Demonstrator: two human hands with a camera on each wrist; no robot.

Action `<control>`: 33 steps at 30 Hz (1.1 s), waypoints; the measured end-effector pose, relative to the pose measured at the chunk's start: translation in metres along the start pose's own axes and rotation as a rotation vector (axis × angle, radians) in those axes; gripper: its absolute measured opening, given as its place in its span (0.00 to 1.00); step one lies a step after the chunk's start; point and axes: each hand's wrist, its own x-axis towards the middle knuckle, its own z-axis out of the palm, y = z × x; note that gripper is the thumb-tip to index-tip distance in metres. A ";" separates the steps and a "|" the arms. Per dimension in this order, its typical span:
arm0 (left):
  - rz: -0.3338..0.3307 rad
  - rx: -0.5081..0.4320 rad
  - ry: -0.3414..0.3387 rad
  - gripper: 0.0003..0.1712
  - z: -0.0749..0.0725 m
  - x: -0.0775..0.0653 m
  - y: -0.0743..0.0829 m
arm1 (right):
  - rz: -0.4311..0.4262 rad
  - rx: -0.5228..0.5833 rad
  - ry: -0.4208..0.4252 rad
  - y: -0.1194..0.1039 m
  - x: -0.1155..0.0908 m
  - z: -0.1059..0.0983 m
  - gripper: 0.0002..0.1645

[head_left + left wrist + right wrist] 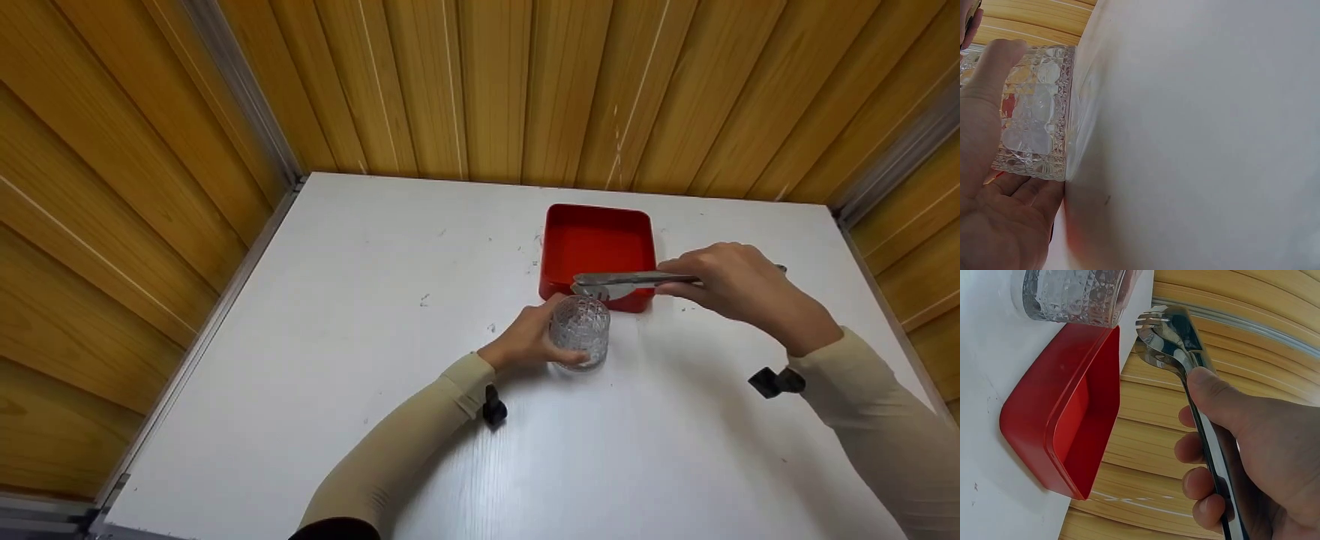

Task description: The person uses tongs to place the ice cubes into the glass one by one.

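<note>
A clear, patterned drinking glass (583, 330) stands on the white table, and my left hand (528, 339) grips its side. In the left wrist view the thumb and fingers lie around the glass (1033, 118), its base against the tabletop. My right hand (731, 289) holds a bundle of metal cutlery (622, 279) above the near edge of a red square box (649, 234). A fork (1152, 322) shows its tines in the right wrist view; beside it are a rounded spoon-like bowl and a broad blade, partly overlapping. The fingers hide much of the handles.
The red box, open at the top, sits just behind the glass. The white table (315, 315) runs back to a wood-panelled wall (495, 90), with more panels at left and right. A metal strip (202, 337) borders the table's left edge.
</note>
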 end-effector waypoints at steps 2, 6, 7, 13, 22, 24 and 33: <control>0.001 0.004 0.000 0.47 0.000 0.000 0.000 | -0.003 -0.001 -0.001 -0.001 -0.003 0.002 0.13; 0.004 0.005 -0.002 0.47 0.000 0.000 -0.001 | -0.014 -0.004 -0.001 -0.002 -0.007 0.006 0.14; 0.005 0.005 -0.002 0.47 0.000 0.000 -0.001 | -0.019 -0.004 0.003 -0.003 -0.008 0.007 0.14; -0.003 0.004 -0.001 0.49 0.000 0.000 -0.002 | -0.040 0.004 0.027 -0.006 -0.013 0.009 0.14; -0.001 -0.019 -0.002 0.48 0.001 0.000 -0.001 | -0.043 0.001 0.020 -0.008 -0.016 0.012 0.14; 0.004 -0.021 -0.001 0.47 0.001 0.000 -0.002 | -0.043 -0.001 0.018 -0.008 -0.017 0.012 0.14; 0.033 -0.033 0.000 0.48 0.001 -0.001 -0.003 | -0.059 -0.014 0.048 -0.010 -0.020 0.011 0.14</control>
